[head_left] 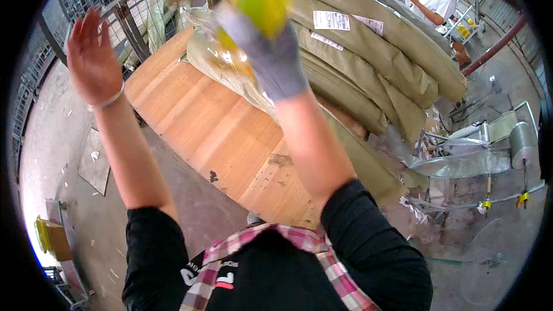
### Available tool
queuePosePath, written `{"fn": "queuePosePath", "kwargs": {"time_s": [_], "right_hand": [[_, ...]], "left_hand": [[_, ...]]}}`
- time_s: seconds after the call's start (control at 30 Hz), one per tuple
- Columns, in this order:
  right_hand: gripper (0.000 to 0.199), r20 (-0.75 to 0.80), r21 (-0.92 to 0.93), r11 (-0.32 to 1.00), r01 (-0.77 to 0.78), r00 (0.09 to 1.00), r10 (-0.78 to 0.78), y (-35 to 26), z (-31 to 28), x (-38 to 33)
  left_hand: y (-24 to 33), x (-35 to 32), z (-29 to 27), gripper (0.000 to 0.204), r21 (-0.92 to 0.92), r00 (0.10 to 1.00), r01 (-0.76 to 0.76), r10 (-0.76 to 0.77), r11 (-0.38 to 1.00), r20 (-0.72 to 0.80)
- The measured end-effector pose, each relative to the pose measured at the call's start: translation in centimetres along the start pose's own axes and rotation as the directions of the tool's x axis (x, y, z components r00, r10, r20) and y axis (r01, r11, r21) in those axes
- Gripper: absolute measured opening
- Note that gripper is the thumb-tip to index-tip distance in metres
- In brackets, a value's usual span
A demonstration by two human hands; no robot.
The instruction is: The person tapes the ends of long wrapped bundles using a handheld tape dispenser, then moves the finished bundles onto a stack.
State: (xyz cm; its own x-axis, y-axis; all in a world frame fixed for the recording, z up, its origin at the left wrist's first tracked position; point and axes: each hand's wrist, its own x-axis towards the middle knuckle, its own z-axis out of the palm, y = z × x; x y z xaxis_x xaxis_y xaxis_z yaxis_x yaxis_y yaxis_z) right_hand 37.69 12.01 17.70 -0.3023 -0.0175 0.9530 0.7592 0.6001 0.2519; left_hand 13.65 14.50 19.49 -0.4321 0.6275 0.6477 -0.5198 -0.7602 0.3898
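Right hand [271, 52]: one, in grey glove, at 12 o'clock; blurred, apparently closed round a yellow item [266, 0], finger placement unclear.
Left hand [95, 60]: one, bare, at 10 o'clock; raised, fingers extended, holding nothing.
Yellow item: one, blurred, at 12 o'clock, above the olive packages [368, 63]; contact with them cannot be told.
Step in hand, by judgement: one-handed handling of the yellow item over the packages. Next move, by judgement: calls for a steady right grip, the left hand available for support.
Wooden board [196, 121]: one, from centre toward 10 o'clock; near edge slanting down toward 6 o'clock, packages lying along its far side.
Metal railing [132, 31]: at 10 to 11 o'clock, near the left hand; limits reach there.
Floor [49, 155]: grey, at 9 o'clock, bearing a flat sheet [95, 162]; widest room for the left arm, by judgement.
Roller stand [521, 144]: at 3 o'clock, well apart from both hands.
Co-worker [440, 6]: one, near 2 o'clock, beyond the packages.
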Motion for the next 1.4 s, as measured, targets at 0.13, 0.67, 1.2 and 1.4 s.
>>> {"fn": "queuePosePath", "kwargs": {"time_s": [0.13,0.67,1.2,1.4], "right_hand": [[0.034,-0.059,0.612,0.784,-0.104,0.982,0.177,-0.5,2.1,6.4],[0.054,0.966,-0.256,0.959,-0.117,-0.061,0.25,9.0,-24.4,-24.7],[0.046,0.961,0.111,0.953,-0.281,-0.215,-0.176,7.6,-26.4,-35.9],[0.053,0.826,0.01,0.916,-0.402,0.519,0.219,3.0,-29.1,-36.7]], "left_hand": [[-2.7,-9.2,-7.9,0.024,0.182,0.908,0.415,-0.418,0.891,-0.024],[-18.5,-46.5,7.0,0.052,0.276,-0.279,0.899,-0.932,-0.339,-0.233],[-8.0,-40.1,9.3,0.023,0.944,0.681,0.273,-0.656,-0.186,-0.326],[0.1,-50.0,7.8,0.081,0.992,0.637,-0.091,-0.771,-0.09,-0.011]]}}
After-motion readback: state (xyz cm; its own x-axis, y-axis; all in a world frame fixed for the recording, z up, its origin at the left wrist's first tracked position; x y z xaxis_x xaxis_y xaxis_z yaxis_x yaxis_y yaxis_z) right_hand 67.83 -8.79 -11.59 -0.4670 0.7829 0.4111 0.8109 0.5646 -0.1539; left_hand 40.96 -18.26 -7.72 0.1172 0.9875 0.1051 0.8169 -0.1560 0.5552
